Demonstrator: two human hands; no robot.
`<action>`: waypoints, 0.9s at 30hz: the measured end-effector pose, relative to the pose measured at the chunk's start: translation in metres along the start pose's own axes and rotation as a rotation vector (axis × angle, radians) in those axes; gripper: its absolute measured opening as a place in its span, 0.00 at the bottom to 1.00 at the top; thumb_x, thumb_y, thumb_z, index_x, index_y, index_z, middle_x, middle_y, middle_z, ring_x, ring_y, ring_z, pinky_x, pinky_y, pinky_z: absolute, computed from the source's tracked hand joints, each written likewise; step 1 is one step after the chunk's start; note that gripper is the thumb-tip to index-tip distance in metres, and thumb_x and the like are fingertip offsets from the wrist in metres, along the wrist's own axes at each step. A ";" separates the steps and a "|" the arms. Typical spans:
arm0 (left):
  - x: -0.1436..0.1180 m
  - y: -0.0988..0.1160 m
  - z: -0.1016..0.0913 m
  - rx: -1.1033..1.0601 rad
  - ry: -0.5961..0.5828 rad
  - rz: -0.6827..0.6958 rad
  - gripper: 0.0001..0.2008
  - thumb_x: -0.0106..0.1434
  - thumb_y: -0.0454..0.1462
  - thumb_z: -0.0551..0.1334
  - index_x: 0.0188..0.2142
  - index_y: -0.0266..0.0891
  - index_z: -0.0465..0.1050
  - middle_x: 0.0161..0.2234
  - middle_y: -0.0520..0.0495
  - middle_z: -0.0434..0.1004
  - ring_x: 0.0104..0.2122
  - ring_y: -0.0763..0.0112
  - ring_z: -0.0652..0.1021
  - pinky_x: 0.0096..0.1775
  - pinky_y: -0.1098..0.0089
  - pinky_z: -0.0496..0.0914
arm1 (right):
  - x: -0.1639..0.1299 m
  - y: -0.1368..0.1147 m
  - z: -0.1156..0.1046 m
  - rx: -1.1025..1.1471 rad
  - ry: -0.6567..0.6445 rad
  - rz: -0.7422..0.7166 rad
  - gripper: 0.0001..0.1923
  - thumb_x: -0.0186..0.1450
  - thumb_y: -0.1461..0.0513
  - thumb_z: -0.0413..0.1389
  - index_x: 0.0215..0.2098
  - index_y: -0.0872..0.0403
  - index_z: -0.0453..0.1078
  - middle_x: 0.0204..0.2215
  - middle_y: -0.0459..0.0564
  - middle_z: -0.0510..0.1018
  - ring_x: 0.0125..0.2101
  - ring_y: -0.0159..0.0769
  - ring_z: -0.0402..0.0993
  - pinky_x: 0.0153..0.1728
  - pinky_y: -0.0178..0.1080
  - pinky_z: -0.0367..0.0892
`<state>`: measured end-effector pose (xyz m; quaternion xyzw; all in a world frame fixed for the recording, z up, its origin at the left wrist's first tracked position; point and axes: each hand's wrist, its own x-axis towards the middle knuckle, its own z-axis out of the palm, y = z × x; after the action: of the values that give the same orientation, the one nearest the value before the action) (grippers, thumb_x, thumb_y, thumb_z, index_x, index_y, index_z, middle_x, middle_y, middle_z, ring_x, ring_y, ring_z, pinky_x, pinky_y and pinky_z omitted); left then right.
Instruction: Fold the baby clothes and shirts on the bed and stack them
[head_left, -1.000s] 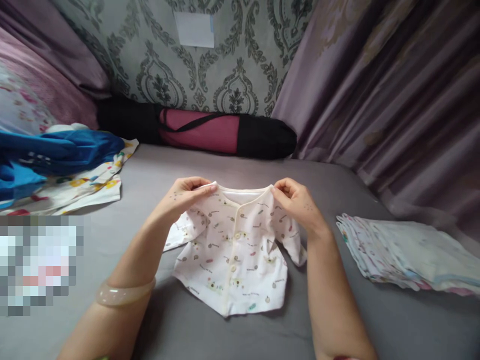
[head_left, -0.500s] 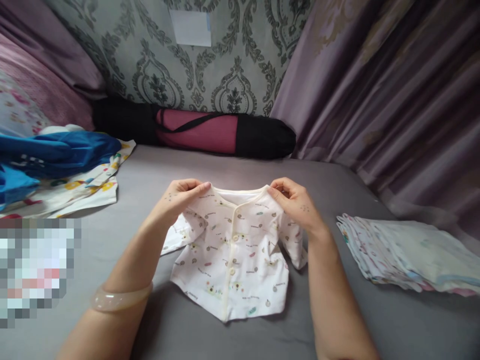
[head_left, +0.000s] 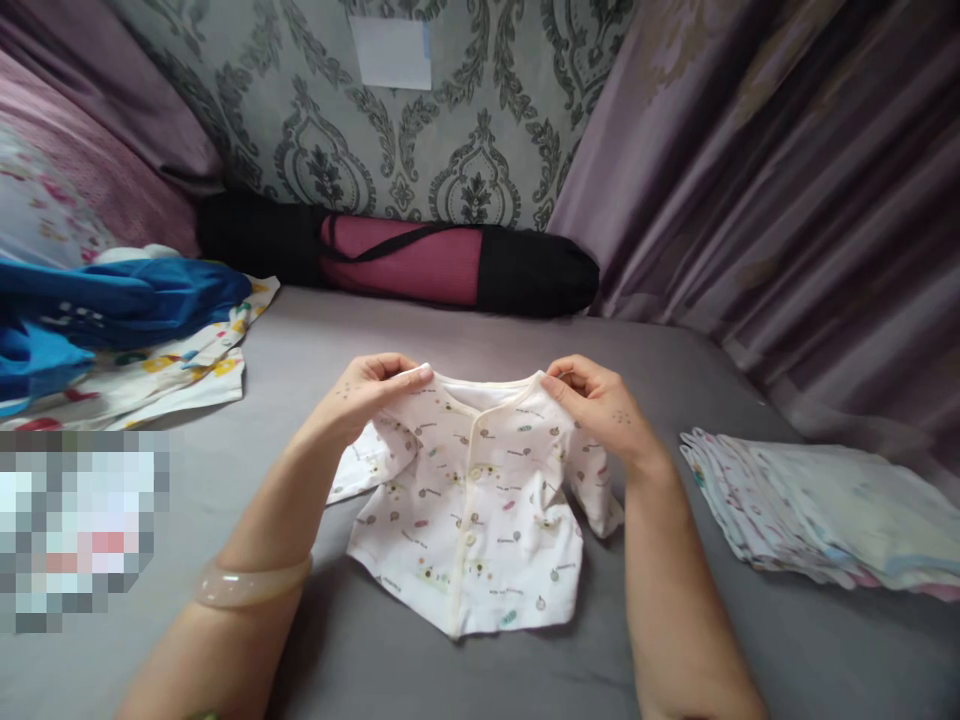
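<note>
A small white baby shirt (head_left: 465, 510) with a tiny print, cream trim and a buttoned front lies on the grey sheet (head_left: 420, 680), collar pointing away from me. My left hand (head_left: 375, 388) pinches its left shoulder beside the neckline, thumb on top. At the other shoulder, my right hand (head_left: 589, 395) grips the cloth between thumb and fingers. Both sleeves hang out to the sides, the left one partly behind my wrist. A pale bangle (head_left: 255, 585) circles my left forearm.
To the right lies a stack of folded light-coloured clothes (head_left: 825, 510). On the left are a blue garment (head_left: 150, 300) and a white patterned cloth (head_left: 202, 370). A black and pink rolled bag (head_left: 405, 265) rests along the wall, with purple curtains (head_left: 697, 180) at the right.
The view has shifted slightly, so everything sits a little further right. Both hands keep hold of the shirt's shoulders, and the shirt's shape is almost the same.
</note>
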<state>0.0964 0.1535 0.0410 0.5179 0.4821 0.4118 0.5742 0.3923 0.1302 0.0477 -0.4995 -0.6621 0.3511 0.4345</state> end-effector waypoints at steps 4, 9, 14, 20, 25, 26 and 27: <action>0.000 -0.002 0.000 0.004 0.020 0.016 0.19 0.50 0.50 0.71 0.30 0.37 0.76 0.22 0.51 0.74 0.20 0.73 0.73 0.22 0.75 0.64 | -0.001 0.000 -0.002 -0.029 -0.011 -0.008 0.13 0.64 0.50 0.59 0.36 0.50 0.70 0.27 0.43 0.71 0.26 0.30 0.63 0.26 0.34 0.58; 0.001 -0.004 -0.003 0.017 0.033 0.012 0.20 0.51 0.52 0.70 0.33 0.37 0.76 0.25 0.48 0.76 0.21 0.71 0.74 0.21 0.75 0.64 | -0.004 -0.006 -0.006 -0.072 -0.032 -0.014 0.13 0.64 0.50 0.59 0.36 0.52 0.70 0.28 0.44 0.73 0.28 0.30 0.66 0.28 0.33 0.61; 0.000 -0.002 -0.004 0.021 0.017 0.014 0.19 0.52 0.51 0.71 0.33 0.38 0.77 0.26 0.46 0.77 0.22 0.70 0.75 0.23 0.74 0.66 | -0.006 -0.011 -0.008 -0.115 -0.066 0.013 0.15 0.64 0.52 0.58 0.42 0.53 0.73 0.31 0.46 0.76 0.30 0.33 0.69 0.31 0.35 0.64; -0.002 0.001 -0.003 0.027 0.017 0.039 0.18 0.51 0.49 0.71 0.35 0.39 0.78 0.28 0.45 0.79 0.24 0.68 0.76 0.26 0.72 0.68 | -0.007 -0.012 -0.008 -0.218 -0.103 0.037 0.14 0.65 0.54 0.56 0.41 0.53 0.77 0.36 0.49 0.80 0.35 0.36 0.73 0.35 0.36 0.65; -0.002 0.001 -0.003 0.006 0.042 0.024 0.17 0.49 0.48 0.73 0.34 0.39 0.79 0.27 0.47 0.79 0.24 0.70 0.76 0.26 0.72 0.68 | -0.006 -0.013 -0.008 -0.305 -0.102 0.044 0.12 0.65 0.55 0.54 0.35 0.54 0.75 0.30 0.46 0.78 0.30 0.33 0.70 0.31 0.35 0.61; -0.002 0.000 -0.004 0.017 0.046 0.023 0.18 0.49 0.48 0.73 0.33 0.39 0.79 0.27 0.47 0.79 0.24 0.70 0.76 0.26 0.72 0.68 | -0.006 -0.012 -0.008 -0.314 -0.103 0.039 0.12 0.65 0.55 0.54 0.35 0.54 0.74 0.30 0.46 0.77 0.29 0.33 0.69 0.31 0.35 0.61; -0.001 0.000 -0.004 0.034 0.053 0.025 0.18 0.49 0.49 0.73 0.33 0.38 0.78 0.27 0.47 0.78 0.24 0.70 0.75 0.26 0.73 0.67 | -0.005 -0.011 -0.008 -0.319 -0.103 0.031 0.11 0.65 0.55 0.54 0.35 0.54 0.73 0.30 0.46 0.77 0.30 0.33 0.69 0.31 0.34 0.61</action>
<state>0.0923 0.1530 0.0414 0.5224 0.4976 0.4241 0.5474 0.3965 0.1225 0.0591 -0.5538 -0.7229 0.2735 0.3097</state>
